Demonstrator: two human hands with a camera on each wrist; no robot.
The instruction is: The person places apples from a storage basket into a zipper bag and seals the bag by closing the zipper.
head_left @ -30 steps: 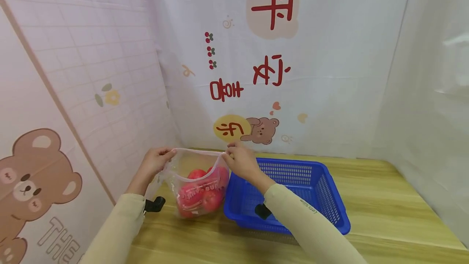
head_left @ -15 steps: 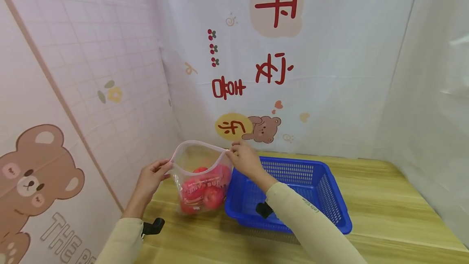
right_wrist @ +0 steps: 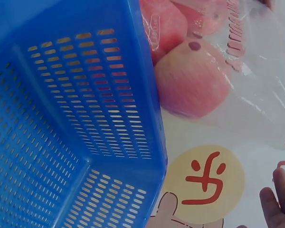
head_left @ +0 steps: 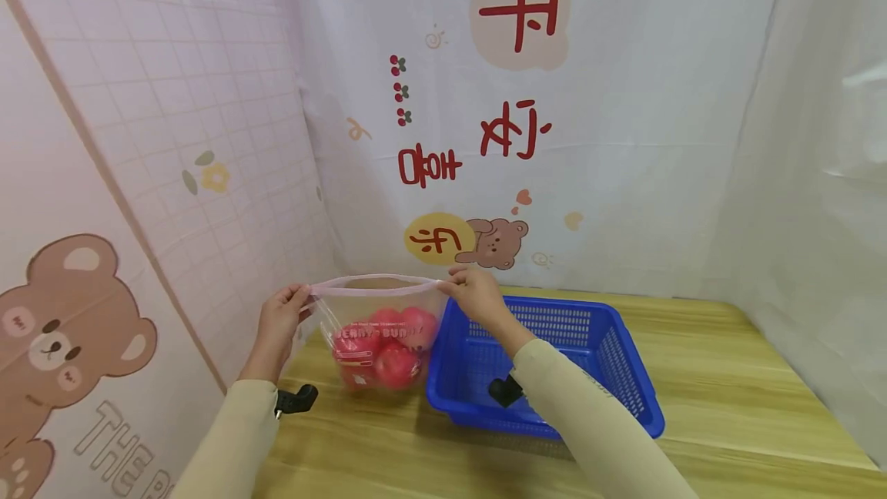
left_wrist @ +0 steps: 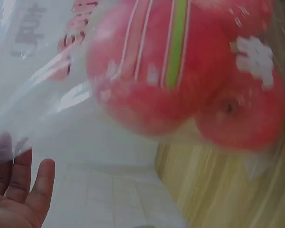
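Observation:
A clear plastic zip bag (head_left: 377, 329) with red lettering holds several red apples (head_left: 395, 364) and stands on the wooden table. My left hand (head_left: 280, 318) pinches the left end of the bag's pink top edge, and my right hand (head_left: 474, 295) pinches the right end, so the edge is stretched flat between them. Through the plastic, the left wrist view shows the apples (left_wrist: 180, 76) up close, with my fingers (left_wrist: 23, 190) low at the left. In the right wrist view the apples (right_wrist: 190, 80) lie beside the blue basket (right_wrist: 71, 118).
A blue perforated plastic basket (head_left: 624, 376) sits on the table right of the bag, with nothing seen inside. Printed cloth walls (head_left: 527, 98) close in the back and both sides. Bare wooden table (head_left: 728, 406) extends to the right and front.
The bag's mouth, gaping half a second ago, is now pulled nearly flat. My left hand has risen to the top edge's level, and my right hand has shifted slightly right.

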